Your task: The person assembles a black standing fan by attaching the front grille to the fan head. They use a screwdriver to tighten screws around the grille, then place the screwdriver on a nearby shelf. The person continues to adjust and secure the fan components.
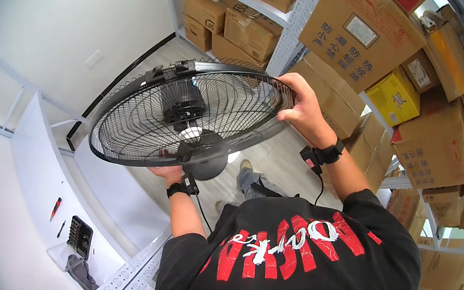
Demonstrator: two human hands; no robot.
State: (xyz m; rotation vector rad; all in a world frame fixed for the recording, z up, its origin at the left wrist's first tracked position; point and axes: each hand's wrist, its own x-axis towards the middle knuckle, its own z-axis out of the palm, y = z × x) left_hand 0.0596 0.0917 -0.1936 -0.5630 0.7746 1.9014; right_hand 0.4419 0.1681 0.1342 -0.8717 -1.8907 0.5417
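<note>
A large black electric fan [140, 122] with a round wire guard is held up in front of me, tilted so its cage looks like a wide oval. Its dark motor housing [181, 100] shows through the wires near the middle. My right hand [305, 105] grips the right rim, thumb on the near side and fingers around the edge. Under the lower left rim, my left hand [167, 173] supports the cage; its fingers are partly hidden by the guard. Both wrists wear black straps with small cabled devices.
At left, a white shelf [42, 189] bears a red-and-black screwdriver [55, 209], a black bit set [80, 236] and a grey cloth [80, 273]. Metal racks with cardboard boxes [361, 32] and a yellow box [393, 97] rise close on the right. More boxes [251, 29] stand ahead.
</note>
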